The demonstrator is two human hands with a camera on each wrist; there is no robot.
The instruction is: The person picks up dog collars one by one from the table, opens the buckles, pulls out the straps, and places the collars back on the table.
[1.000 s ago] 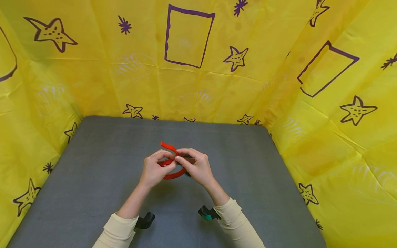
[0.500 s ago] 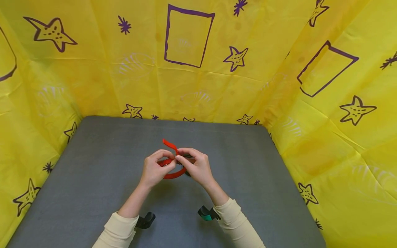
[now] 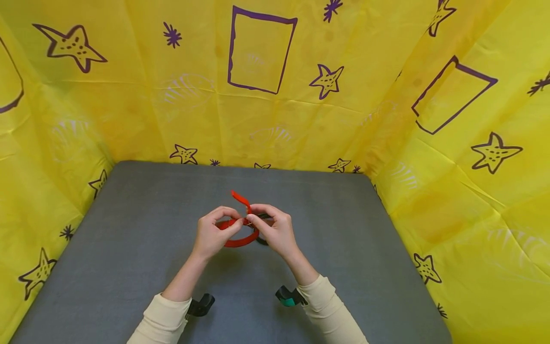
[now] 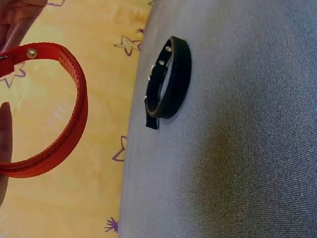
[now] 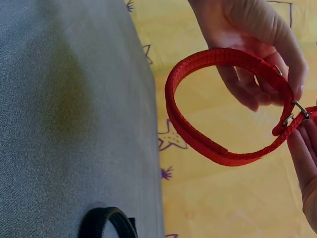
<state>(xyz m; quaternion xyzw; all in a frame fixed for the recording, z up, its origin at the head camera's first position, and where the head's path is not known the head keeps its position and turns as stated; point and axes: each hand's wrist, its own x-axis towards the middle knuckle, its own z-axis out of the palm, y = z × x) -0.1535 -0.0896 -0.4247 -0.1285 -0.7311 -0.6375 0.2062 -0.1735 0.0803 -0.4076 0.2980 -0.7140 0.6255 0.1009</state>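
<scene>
Both hands hold a red collar (image 3: pixel 240 242) above the table, its band bent into a ring. My left hand (image 3: pixel 211 234) pinches it on the left, beside the metal buckle (image 5: pixel 300 109). On the other side, the thumb and fingers of my right hand (image 3: pixel 277 233) pinch the strap close to the buckle. In the head view the strap's loose end (image 3: pixel 239 196) sticks up between the hands. The right wrist view shows the strap running through the buckle. Fingers partly hide the buckle in the head view.
A black collar (image 4: pixel 182 79) with metal fittings lies on the grey table (image 3: pixel 343 248) behind my right hand. Yellow cloth walls (image 3: pixel 275 119) with drawn stars enclose the table's back and sides. Black wrist cameras (image 3: pixel 202 306) sit at both cuffs.
The red strap's loose end has moved up and to the right. My right hand has shifted slightly right, while the left stays nearly in place; both keep their grip on the collar.
</scene>
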